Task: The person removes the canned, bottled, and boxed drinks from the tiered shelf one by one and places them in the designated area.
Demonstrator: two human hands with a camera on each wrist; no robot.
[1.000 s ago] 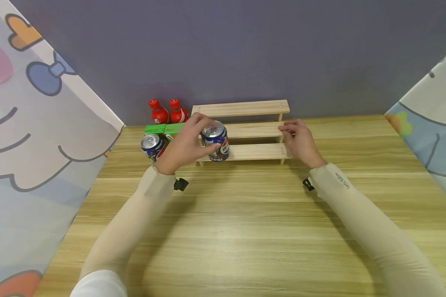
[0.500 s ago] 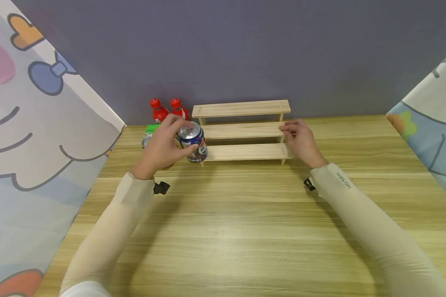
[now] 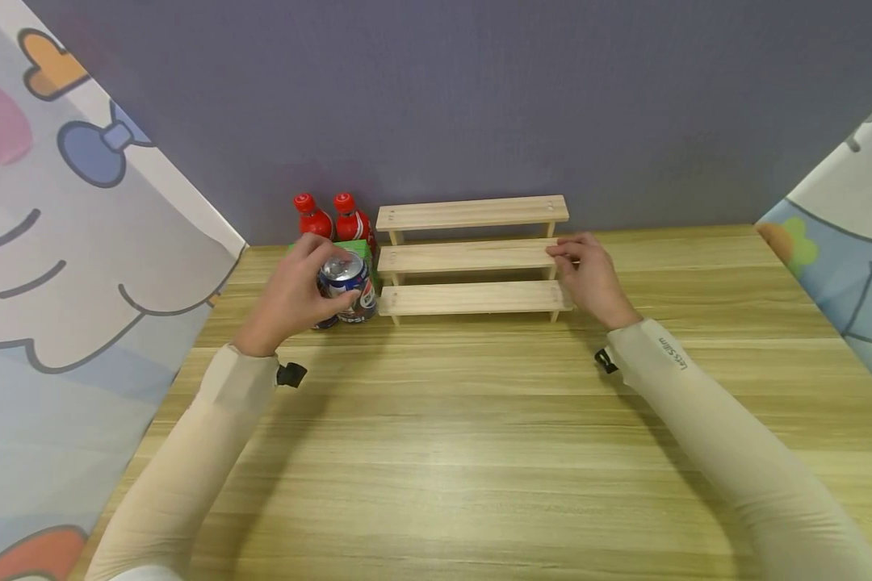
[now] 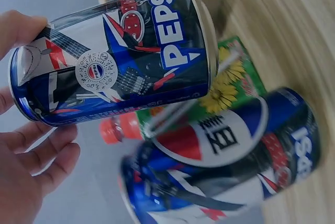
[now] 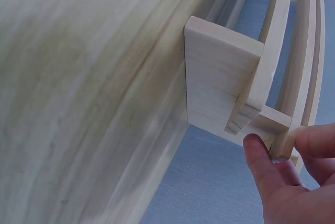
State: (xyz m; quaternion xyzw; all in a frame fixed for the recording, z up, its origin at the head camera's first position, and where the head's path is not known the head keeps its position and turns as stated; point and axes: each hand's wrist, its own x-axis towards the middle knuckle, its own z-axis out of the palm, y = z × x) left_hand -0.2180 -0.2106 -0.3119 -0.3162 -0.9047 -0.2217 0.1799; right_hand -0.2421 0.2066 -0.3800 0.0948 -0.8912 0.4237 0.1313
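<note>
My left hand (image 3: 283, 292) grips a Pepsi can (image 4: 120, 56) near its top, thumb and fingers on opposite sides. In the left wrist view its base looks raised off the table. Beside it stands a second Pepsi can (image 4: 225, 156), mostly hidden by the left hand in the head view. A green carton with yellow flowers (image 4: 230, 77) is behind both cans. My right hand (image 3: 589, 278) pinches the right end of the middle board of a three-tier wooden rack (image 3: 472, 257); the right wrist view shows thumb and fingers around that board end (image 5: 283, 145).
Two red-capped bottles (image 3: 352, 222) stand behind the cartons, left of the rack, near the grey back wall (image 3: 465, 105). The wood-grain table (image 3: 436, 436) stretches out in front. Printed cartoon panels (image 3: 102, 242) border it on both sides.
My left hand has carried the can leftward, from in front of the rack's left part to in front of the cartons, beside the other can. The right hand keeps its place on the rack.
</note>
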